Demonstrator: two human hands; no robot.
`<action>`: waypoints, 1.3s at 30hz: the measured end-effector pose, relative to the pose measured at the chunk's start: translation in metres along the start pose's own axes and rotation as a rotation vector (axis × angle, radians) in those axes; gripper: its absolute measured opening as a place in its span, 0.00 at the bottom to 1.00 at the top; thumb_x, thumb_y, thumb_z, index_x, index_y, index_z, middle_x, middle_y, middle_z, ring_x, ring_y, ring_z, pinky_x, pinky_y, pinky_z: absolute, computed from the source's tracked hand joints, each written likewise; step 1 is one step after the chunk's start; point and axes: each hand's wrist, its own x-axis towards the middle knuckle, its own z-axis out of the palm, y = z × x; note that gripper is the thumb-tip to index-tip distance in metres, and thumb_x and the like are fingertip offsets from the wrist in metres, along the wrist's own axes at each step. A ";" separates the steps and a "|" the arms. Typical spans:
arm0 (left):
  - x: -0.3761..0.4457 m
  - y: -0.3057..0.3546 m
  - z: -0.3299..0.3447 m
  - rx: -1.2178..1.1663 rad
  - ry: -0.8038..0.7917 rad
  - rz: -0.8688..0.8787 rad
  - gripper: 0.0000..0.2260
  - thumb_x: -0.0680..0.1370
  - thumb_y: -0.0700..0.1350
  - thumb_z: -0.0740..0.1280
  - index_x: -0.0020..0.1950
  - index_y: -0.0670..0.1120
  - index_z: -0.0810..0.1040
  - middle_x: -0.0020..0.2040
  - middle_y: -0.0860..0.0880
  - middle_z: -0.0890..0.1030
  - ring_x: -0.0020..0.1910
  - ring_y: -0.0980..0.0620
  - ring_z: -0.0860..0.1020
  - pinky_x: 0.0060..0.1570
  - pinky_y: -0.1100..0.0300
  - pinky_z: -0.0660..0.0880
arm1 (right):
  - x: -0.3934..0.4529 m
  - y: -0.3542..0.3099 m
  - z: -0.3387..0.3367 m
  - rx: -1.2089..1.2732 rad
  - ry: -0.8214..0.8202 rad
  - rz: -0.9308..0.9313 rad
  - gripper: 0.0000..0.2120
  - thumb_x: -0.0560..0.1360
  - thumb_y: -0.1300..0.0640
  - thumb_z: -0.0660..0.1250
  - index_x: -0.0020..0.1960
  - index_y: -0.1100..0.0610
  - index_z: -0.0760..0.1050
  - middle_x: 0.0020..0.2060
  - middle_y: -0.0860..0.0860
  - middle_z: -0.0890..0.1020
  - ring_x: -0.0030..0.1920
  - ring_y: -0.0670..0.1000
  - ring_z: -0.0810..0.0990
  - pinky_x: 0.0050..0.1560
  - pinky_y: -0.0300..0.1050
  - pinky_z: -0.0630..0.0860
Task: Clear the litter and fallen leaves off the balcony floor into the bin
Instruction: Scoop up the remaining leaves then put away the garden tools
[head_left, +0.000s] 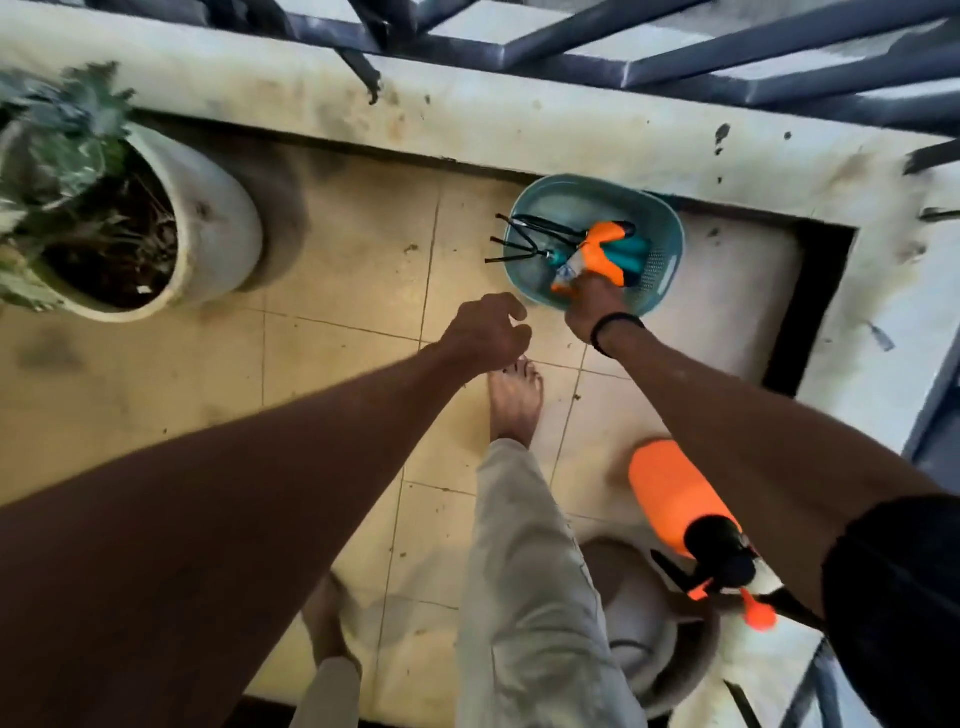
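The person bends over the teal basket (524, 283), which stands on the balcony floor (337, 249) against the wall. The right hand (592, 304) reaches into it, fingers hidden among the garden tools (597, 249), so I cannot tell its grip. The left hand (488, 332) hangs beside the basket, loosely curled and empty, probably ready to help. Small litter specks (411, 248) lie just left of the basket.

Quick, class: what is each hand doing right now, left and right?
Left hand: fingers loosely curled, holding nothing, above the tiled floor.
Right hand: at the teal basket, gripping a crumpled orange wrapper.
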 end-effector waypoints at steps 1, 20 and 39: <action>-0.009 -0.002 -0.007 -0.012 0.005 -0.005 0.15 0.82 0.49 0.67 0.66 0.45 0.78 0.64 0.42 0.81 0.63 0.44 0.78 0.64 0.56 0.73 | -0.008 -0.002 -0.006 0.005 0.025 0.005 0.14 0.76 0.63 0.64 0.60 0.63 0.78 0.58 0.64 0.80 0.60 0.66 0.77 0.59 0.54 0.76; -0.403 -0.088 -0.178 -0.478 0.345 -0.127 0.13 0.82 0.52 0.67 0.64 0.48 0.81 0.58 0.47 0.84 0.59 0.46 0.81 0.53 0.61 0.71 | -0.368 -0.225 -0.137 -0.149 -0.046 -0.297 0.15 0.80 0.55 0.64 0.65 0.57 0.77 0.63 0.60 0.78 0.64 0.62 0.77 0.62 0.49 0.74; -0.720 -0.474 -0.160 -0.981 0.863 -0.292 0.11 0.83 0.48 0.66 0.63 0.47 0.80 0.51 0.44 0.85 0.53 0.43 0.82 0.47 0.61 0.71 | -0.658 -0.583 0.098 -0.235 -0.090 -0.715 0.10 0.80 0.56 0.66 0.56 0.57 0.82 0.53 0.55 0.85 0.55 0.57 0.83 0.56 0.45 0.77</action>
